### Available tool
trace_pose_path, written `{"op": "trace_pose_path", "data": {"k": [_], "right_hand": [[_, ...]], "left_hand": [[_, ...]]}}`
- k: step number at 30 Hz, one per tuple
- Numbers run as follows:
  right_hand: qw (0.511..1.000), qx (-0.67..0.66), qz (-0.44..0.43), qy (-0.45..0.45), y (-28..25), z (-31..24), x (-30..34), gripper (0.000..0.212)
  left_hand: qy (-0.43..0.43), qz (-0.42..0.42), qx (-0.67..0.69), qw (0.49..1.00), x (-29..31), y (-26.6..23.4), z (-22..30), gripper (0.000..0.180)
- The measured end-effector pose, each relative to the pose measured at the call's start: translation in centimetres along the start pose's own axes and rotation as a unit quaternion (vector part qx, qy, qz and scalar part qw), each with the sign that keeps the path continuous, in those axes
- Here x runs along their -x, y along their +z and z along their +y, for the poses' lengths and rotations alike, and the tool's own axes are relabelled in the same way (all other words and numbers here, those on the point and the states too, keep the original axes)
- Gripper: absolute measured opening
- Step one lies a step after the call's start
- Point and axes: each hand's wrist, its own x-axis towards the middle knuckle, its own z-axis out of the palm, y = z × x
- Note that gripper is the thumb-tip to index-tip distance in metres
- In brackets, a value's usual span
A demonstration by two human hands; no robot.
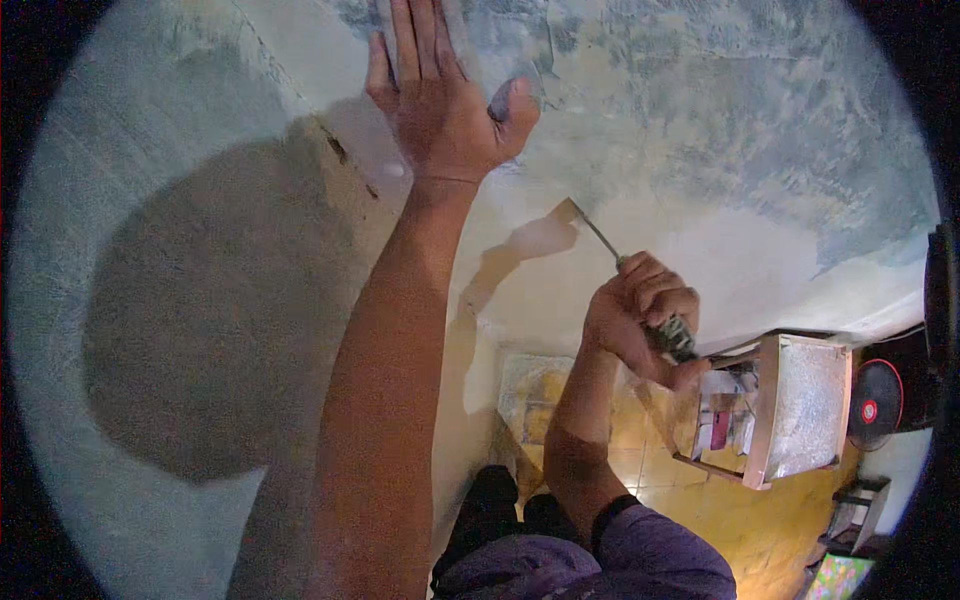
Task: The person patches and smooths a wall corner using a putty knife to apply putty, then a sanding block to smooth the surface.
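My left hand [440,115] lies flat against the patchy grey-green and white wall [680,130], fingers stretched upward and thumb spread to the right. A dark patch shows between thumb and palm; whether it is shadow or an object I cannot tell. Lower and to the right, my right hand [645,315] is wrapped round the handle of a putty knife [597,230]. Its thin blade appears edge-on and points up and left, its tip at or close to the wall. The greenish, patterned handle end [680,338] sticks out below my fingers.
A crack with dark chips [338,148] runs down the wall left of my left hand. At the lower right stand a wooden-framed piece of furniture [805,410] holding several items, a round black fan [875,405] and a dark shelf [858,510]. Yellow floor tiles [720,520] lie below.
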Motion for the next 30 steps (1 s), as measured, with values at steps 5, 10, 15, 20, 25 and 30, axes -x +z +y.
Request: {"op": "trace_pose_path", "data": {"k": [5, 10, 15, 20, 25, 30], "right_hand": [[0.998, -0.011, 0.054, 0.0, 0.1, -1.5, -0.8, 0.058], [0.973, -0.051, 0.175, 0.142, 0.6, -0.2, 2.5, 0.059], [0.981, -0.082, 0.141, 0.102, -2.2, 1.7, 2.5, 0.067], [0.947, 0.064, -0.019, 0.314, -6.6, 0.9, 7.7, 0.062], [0.733, 0.255, 0.123, 0.618, -15.2, -8.8, 21.4, 0.041], [0.669, 0.138, 0.157, 0.713, -16.0, -19.7, 26.6, 0.024]], "left_hand": [[0.026, -0.04, -0.09, 0.995, 2.2, 0.5, 0.6, 0.094], [0.008, -0.034, -0.079, 0.996, 0.5, -1.3, 1.0, 0.093], [-0.038, -0.028, -0.036, 0.998, 0.3, -0.8, 2.6, 0.094], [0.043, -0.023, -0.088, 0.995, 2.2, 0.5, -0.2, 0.094], [0.01, -0.002, -0.034, 0.999, 1.4, 0.6, 0.9, 0.087], [0.035, -0.006, -0.06, 0.998, 1.6, 0.5, 1.2, 0.093]]}}
